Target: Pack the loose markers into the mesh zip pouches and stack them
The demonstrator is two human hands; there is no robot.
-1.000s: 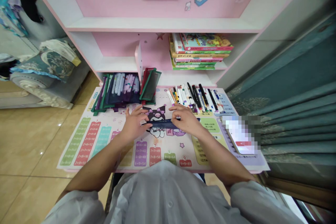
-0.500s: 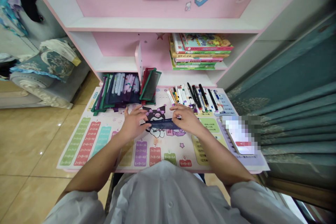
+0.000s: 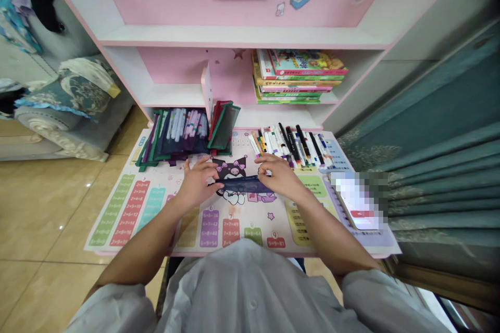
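Barely anything's moved in the last second. The left hand point(image 3: 197, 181) and right hand point(image 3: 279, 177) still pinch the two ends of the dark blue mesh pouch point(image 3: 242, 184), dead centre of frame, low over the desk mat point(image 3: 128, 208). The right fingers only shuffled a bit along its top edge. The mat's printed with times tables: 7×7=49, 9×9=81.
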